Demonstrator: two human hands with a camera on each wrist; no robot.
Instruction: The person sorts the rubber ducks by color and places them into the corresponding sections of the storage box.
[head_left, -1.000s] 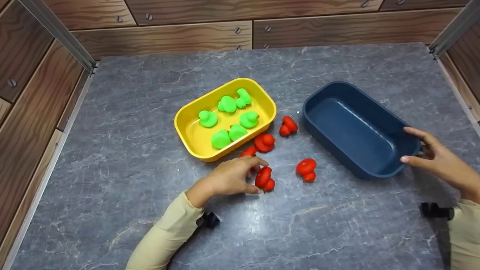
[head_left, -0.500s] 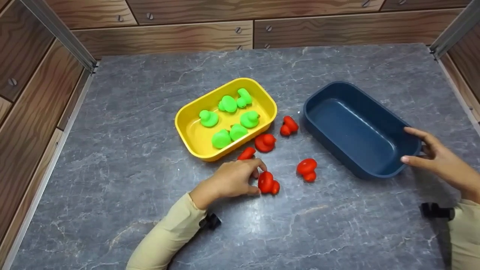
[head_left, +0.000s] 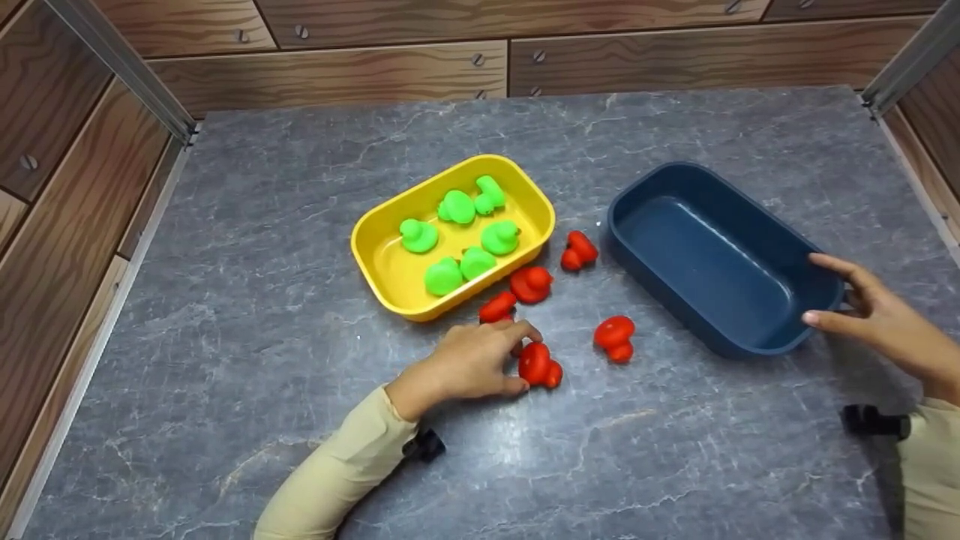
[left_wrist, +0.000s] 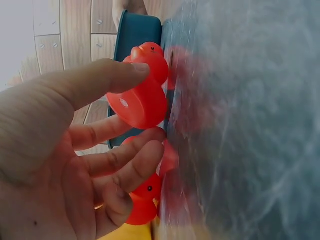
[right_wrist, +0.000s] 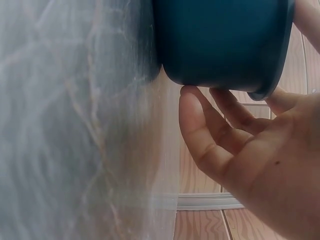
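My left hand (head_left: pixel 474 361) is low over the table, thumb and forefinger around a red toy duck (head_left: pixel 535 364). In the left wrist view the thumb lies across this tipped duck (left_wrist: pixel 142 102), with the forefinger on its far side. Another red duck (head_left: pixel 497 306) sits just beyond the knuckles, partly hidden by them. At the right, my right hand (head_left: pixel 885 324) grips the near right end of a dark blue tub (head_left: pixel 720 274). Its thumb and forefinger reach over the rim; other fingertips touch the outer wall (right_wrist: pixel 225 55) in the right wrist view.
A yellow tub (head_left: pixel 386 296) holding several green toy ducks (head_left: pixel 418 236) stands left of the blue one. Between the tubs lie more red ducks: one by the yellow wall (head_left: pixel 531 284), one farther back (head_left: pixel 579 250), one nearer the front (head_left: pixel 615 339). Wood-patterned panels (head_left: pixel 322 75) border the table.
The red duck at my left hand has shifted slightly right and toward the front and turned a little. The left hand has followed it, its fingers closer around it. My right hand stays on the tub.
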